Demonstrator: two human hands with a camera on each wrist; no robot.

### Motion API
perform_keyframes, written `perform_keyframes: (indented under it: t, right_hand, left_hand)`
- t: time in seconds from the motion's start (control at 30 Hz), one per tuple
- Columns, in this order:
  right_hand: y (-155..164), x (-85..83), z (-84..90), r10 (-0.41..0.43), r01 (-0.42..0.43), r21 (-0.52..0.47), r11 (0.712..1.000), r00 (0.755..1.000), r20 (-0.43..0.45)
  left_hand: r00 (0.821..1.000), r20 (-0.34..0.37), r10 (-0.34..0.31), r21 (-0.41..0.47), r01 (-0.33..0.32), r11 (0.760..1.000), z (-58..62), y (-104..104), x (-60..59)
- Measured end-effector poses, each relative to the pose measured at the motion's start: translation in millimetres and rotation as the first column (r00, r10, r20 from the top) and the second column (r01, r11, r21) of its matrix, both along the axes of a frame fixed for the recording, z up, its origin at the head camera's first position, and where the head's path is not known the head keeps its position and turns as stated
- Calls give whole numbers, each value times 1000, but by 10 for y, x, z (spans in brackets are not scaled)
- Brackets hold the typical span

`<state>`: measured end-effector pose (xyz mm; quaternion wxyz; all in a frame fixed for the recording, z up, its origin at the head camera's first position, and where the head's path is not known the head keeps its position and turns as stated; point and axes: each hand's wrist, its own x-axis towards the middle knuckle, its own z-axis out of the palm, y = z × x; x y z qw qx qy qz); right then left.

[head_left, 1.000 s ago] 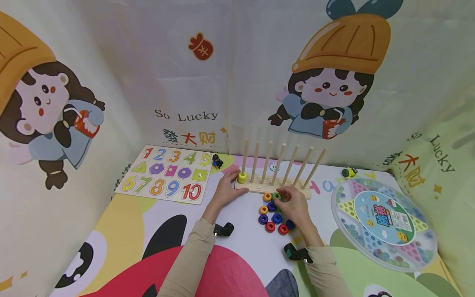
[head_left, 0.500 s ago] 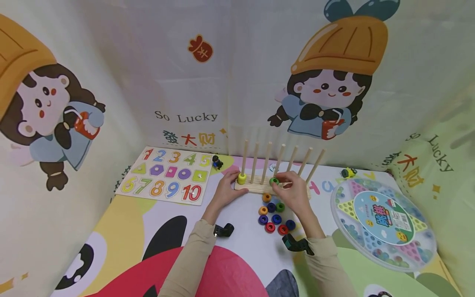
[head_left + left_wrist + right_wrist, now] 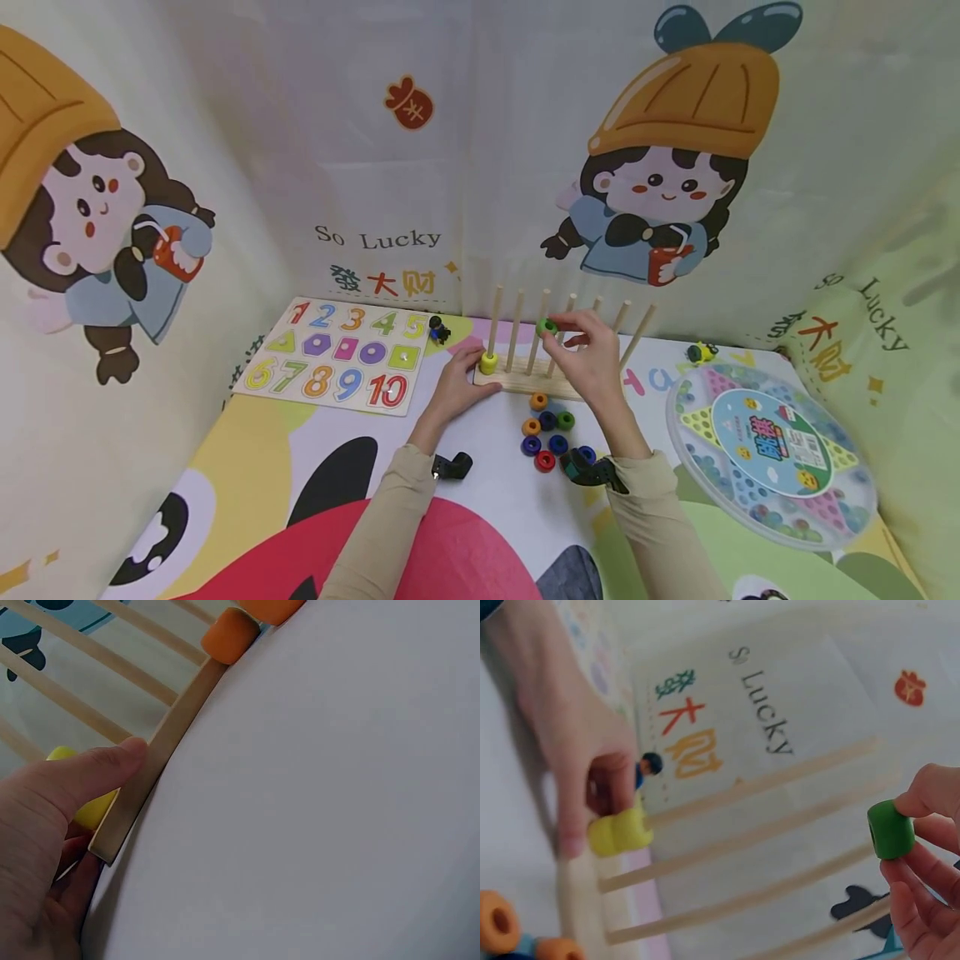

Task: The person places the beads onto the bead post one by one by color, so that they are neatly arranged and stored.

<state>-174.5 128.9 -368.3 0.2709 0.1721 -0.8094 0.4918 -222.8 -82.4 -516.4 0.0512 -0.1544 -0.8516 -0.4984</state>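
Observation:
A wooden peg rack (image 3: 525,379) with several upright dowels stands on the mat; a yellow ring (image 3: 489,362) sits at the foot of its leftmost dowel. My left hand (image 3: 457,385) grips the rack's left end (image 3: 142,787), thumb on the front edge beside the yellow ring (image 3: 86,806). My right hand (image 3: 588,350) pinches a green ring (image 3: 547,327) up near the tops of the middle dowels; in the right wrist view the green ring (image 3: 890,829) sits between fingertips, off any dowel. Several loose rings (image 3: 549,433) in orange, blue, green and red lie in front of the rack.
A number puzzle board (image 3: 337,354) lies at the back left, with a small dark figure (image 3: 438,329) beside it. A round marble game box (image 3: 772,450) covers the right. A small yellow toy (image 3: 701,352) sits at the back right. Printed cloth walls enclose the table.
My right hand picked a green ring from the loose pile and raised it from table level to the height of the dowel tops. The left hand stayed on the rack's end.

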Motion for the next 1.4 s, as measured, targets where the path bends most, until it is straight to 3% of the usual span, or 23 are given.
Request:
perform_keyframes:
  t: [0.17,0.27,0.43,0.73,1.03,1.4]
  right_hand:
    - [-92,2,227,2,-4,-41,999,1000,-31]
    - [-84,-130,177,-6,2,-58,998,997,-73]
    - [-159,-190,238,2,-11,-81,997,993,-117]
    - [-243,-239,285,-2,-1,-43,999,997,-77]
    - [-300,-318,372,17,-16,17,1000,998,-61]
    - [-326,-337,419,11,-8,64,998,999,-41]
  left_hand:
    - [1000,13,5,-19,-5,1000,-4,23,-23]
    - [1000,7,2,-20,-2,1000,-2,23,-23]
    - [1000,4,-6,-21,6,1000,-30,7,12]
    - [1000,-21,-23,-32,22,999,-83,4,42]
    - [1000,-18,6,-26,-7,1000,-42,-51,25]
    - [1000,-17,-8,-21,7,1000,-9,-26,20]
